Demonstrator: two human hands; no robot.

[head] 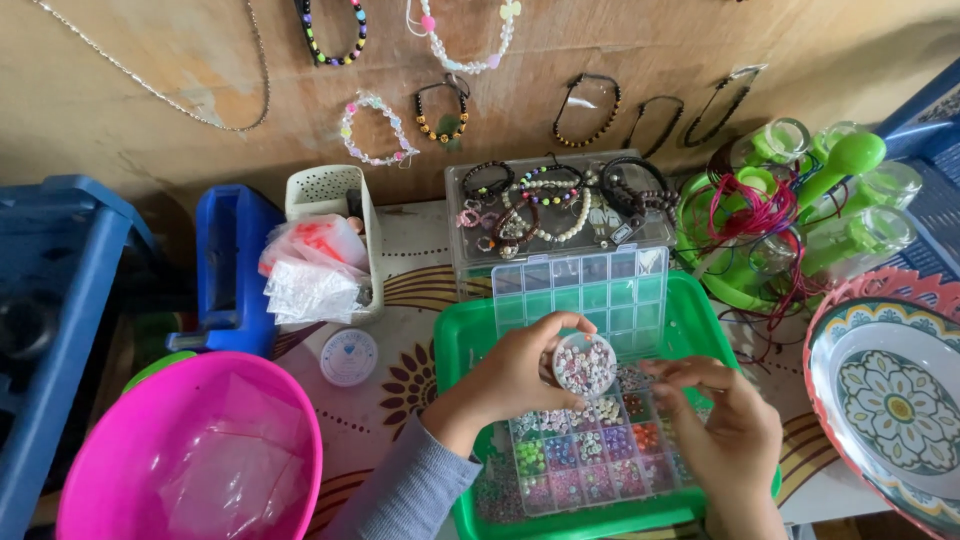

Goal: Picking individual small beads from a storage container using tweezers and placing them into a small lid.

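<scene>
Over the green tray (455,345) on the counter (400,385), head view: left hand (515,372) grips a small round bead container (585,364), fingers closed around its rim, held just above the open compartmented bead organizer (590,455). Right hand (725,425) hovers beside it, fingertips pinched together; whether they hold a bead I cannot tell. Risk: the container sits tilted over the compartments; a slip could spill mixed beads across the sorted colours. Pink bowl (190,450) lies well apart, left.
</scene>
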